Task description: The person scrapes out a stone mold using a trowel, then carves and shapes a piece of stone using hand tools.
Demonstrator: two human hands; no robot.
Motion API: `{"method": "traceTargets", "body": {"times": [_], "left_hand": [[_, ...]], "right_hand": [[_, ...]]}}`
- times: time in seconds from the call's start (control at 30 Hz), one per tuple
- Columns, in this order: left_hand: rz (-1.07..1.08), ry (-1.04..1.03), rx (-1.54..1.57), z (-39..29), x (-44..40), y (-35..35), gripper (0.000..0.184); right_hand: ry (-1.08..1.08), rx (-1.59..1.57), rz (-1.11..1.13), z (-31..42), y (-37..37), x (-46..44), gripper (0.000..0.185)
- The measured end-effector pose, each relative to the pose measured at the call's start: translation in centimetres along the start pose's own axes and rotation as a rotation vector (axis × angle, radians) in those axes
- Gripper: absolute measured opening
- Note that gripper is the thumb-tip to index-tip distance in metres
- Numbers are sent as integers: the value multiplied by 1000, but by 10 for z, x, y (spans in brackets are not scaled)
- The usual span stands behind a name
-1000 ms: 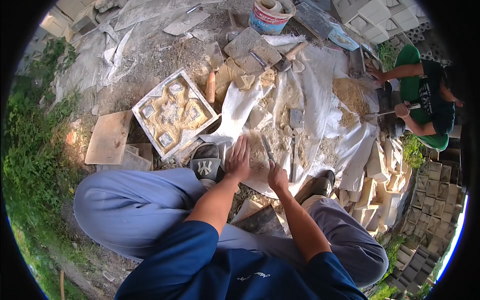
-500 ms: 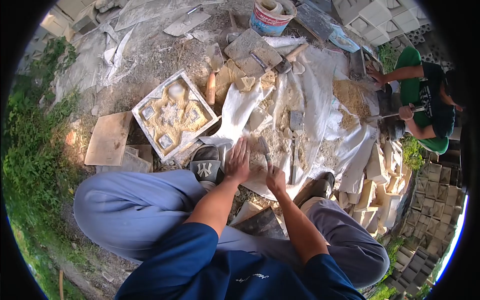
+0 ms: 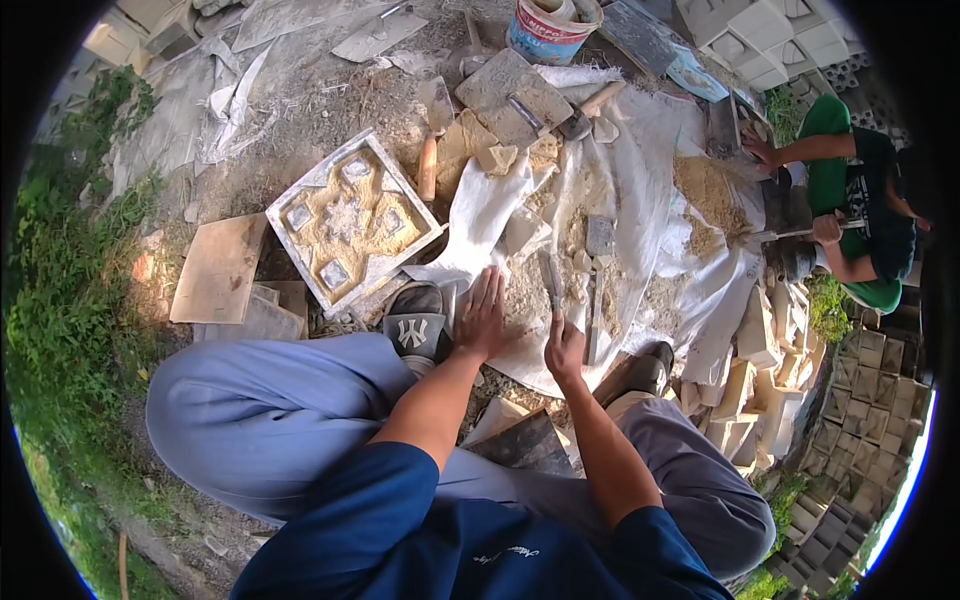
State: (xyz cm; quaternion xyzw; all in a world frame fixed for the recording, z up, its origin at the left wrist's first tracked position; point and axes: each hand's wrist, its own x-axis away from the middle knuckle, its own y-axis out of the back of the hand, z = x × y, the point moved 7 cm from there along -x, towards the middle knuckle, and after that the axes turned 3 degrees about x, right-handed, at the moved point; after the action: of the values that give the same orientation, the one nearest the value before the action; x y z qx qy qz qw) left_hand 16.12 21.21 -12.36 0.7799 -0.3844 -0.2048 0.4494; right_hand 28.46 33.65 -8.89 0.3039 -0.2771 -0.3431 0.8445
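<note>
Green foliage (image 3: 50, 250) is noted along the far left, followed by a tan board (image 3: 222, 268) leaned beside a square mould (image 3: 300, 262) in which sandy material is held. A wooden-handled trowel (image 3: 428, 168) is seen just beyond the mould's right side. The left grip (image 3: 480, 318), a bare hand, is laid palm down on a crumpled white sheet (image 3: 470, 222), near the left shoe (image 3: 418, 335); its fingers are extended close together, and nothing is held. A paint bucket (image 3: 548, 42) is observed at the top. The narrow-bladed tool (image 3: 552, 283) is located just right of the left grip, above the debris-strewn sheet, blade pointed away from the wearer; whether the debris is touched cannot be told. Its handle is clamped in the right grip (image 3: 566, 350). A square-bladed tool (image 3: 600, 237) is found lying just to the right. Farther right, a sand pile (image 3: 708, 190) is recorded on the sheet, then pale blocks (image 3: 758, 330), and finally another person (image 3: 868, 235), by whom a long-handled tool (image 3: 800, 233) is held.
</note>
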Motion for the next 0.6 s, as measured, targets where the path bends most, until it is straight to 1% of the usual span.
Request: {"method": "traceTargets", "body": {"times": [0.03,0.1,0.17,0.2,0.23,0.27,0.3,0.37,0.4,0.47,0.57,0.6], "left_hand": [[4,5,2,0,3,-1,102],[-9,17,13,-2,-2,1,104],[-19,-13,43,-3,0,4,103],[14,-10,-25,-4,1,3,99],[47,-4,-93,-5,3,2,95],[40,0,-32,-5,3,3,91],[41,-2,-34,-1,1,-3,91],[-14,-48,-352,3,3,-17,94],[-7,-45,-350,0,4,-11,94],[19,35,54,-7,0,12,99],[-7,22,34,-5,1,8,96],[-13,15,35,-3,1,4,96]], "right_hand": [[43,-34,-13,1,3,-2,54],[54,-2,-18,-5,1,-4,54],[-49,131,15,-15,-6,-1,66],[-167,192,140,-25,-13,-2,68],[-166,190,136,-28,-12,-2,68],[-183,205,129,-32,-10,-2,66],[-202,220,124,-33,-9,-2,65],[-135,186,54,-21,-4,-8,63],[-102,149,18,-12,2,-10,62],[-14,109,-54,-7,4,-19,58],[-63,187,-1,-21,-8,-24,58],[-161,243,98,-20,-10,-20,61]]}}
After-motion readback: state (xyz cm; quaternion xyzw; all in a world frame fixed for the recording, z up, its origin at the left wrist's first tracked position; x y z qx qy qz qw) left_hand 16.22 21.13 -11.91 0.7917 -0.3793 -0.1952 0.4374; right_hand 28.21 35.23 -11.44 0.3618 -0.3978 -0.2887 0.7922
